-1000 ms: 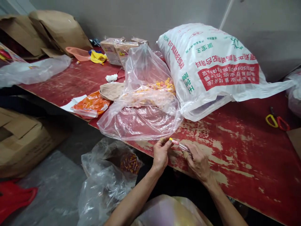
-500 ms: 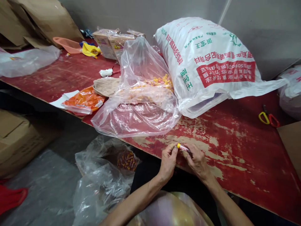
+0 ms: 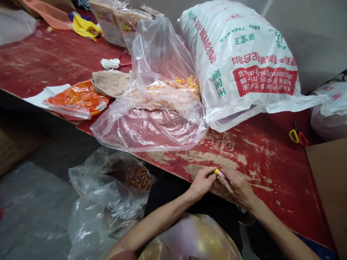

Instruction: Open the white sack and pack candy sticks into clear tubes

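A small tube with a yellow cap and a pink-and-white label (image 3: 219, 173) is pinched between my two hands just over the table's front edge. My left hand (image 3: 202, 183) closes its thumb and fingers at the yellow end. At the labelled end, my right hand (image 3: 240, 186) grips with its fingers, which partly cover the tube. Beyond my hands, a clear plastic bag (image 3: 162, 128) lies on the red table (image 3: 284, 173) with many small yellow and pink pieces (image 3: 187, 86) inside. Below the edge, similar yellow-ended pieces (image 3: 138, 177) sit in an open clear bag (image 3: 94, 206).
A big white printed sack (image 3: 260, 47) stands behind. Scissors (image 3: 298, 136) and a cardboard box (image 3: 328, 180) are at the right. An orange packet (image 3: 78, 99), a beige cloth (image 3: 111, 83) and wrapped boxes (image 3: 130, 27) lie to the left.
The view has shifted, so the table's things sit higher and further left. Both hands still hold the tube, now slightly turned, with more of it covered by the fingers.
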Demonstrator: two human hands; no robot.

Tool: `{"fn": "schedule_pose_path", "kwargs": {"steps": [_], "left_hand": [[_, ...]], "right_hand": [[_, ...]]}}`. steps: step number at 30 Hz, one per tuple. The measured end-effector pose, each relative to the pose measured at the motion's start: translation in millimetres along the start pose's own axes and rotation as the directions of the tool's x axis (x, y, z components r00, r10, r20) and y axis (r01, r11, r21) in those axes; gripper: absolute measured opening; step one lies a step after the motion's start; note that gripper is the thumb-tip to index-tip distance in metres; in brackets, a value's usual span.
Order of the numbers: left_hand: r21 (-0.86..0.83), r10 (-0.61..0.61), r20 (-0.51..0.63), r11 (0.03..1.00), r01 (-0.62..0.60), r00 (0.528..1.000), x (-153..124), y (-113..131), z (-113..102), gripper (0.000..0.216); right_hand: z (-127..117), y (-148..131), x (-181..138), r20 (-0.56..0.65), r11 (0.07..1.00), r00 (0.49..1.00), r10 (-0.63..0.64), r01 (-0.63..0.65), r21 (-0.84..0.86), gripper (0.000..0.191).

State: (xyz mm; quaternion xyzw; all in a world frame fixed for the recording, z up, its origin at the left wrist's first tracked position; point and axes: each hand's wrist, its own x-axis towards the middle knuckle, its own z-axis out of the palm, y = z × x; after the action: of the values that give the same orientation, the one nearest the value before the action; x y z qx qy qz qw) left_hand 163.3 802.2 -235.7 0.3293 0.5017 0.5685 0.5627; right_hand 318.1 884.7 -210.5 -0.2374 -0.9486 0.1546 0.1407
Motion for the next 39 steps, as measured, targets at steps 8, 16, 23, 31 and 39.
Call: {"fn": "schedule_pose_path", "kwargs": {"steps": [8,16,23,31,39], "left_hand": [[0.426,0.230,-0.201,0.896,-0.126,0.952,0.2,6.2,-27.7,0.032],[0.446,0.331,-0.251,0.873,-0.195,0.910,3.4,-1.6,-31.5,0.024],[0.422,0.319,-0.260,0.886,-0.190,0.911,7.8,-3.6,-30.2,0.025],[0.320,0.191,-0.270,0.942,-0.099,0.944,-11.9,1.1,-39.8,0.030],[0.008,-0.182,0.051,0.983,0.182,0.982,-55.9,4.7,-40.8,0.035]], "right_hand": [[-20.8,14.7,17.1,0.501,0.944,0.827,0.256,-0.103,-0.313,0.025],[-12.4,11.6,21.6,0.587,0.921,0.763,0.269,-0.025,-0.389,0.015],[-18.5,6.7,29.7,0.626,0.927,0.727,0.284,-0.040,-0.374,0.016],[-12.3,2.9,12.0,0.343,0.973,0.919,0.196,-0.225,0.047,0.026],[31.3,-70.3,-30.2,0.038,0.901,0.980,0.196,-0.195,0.388,0.038]]}}
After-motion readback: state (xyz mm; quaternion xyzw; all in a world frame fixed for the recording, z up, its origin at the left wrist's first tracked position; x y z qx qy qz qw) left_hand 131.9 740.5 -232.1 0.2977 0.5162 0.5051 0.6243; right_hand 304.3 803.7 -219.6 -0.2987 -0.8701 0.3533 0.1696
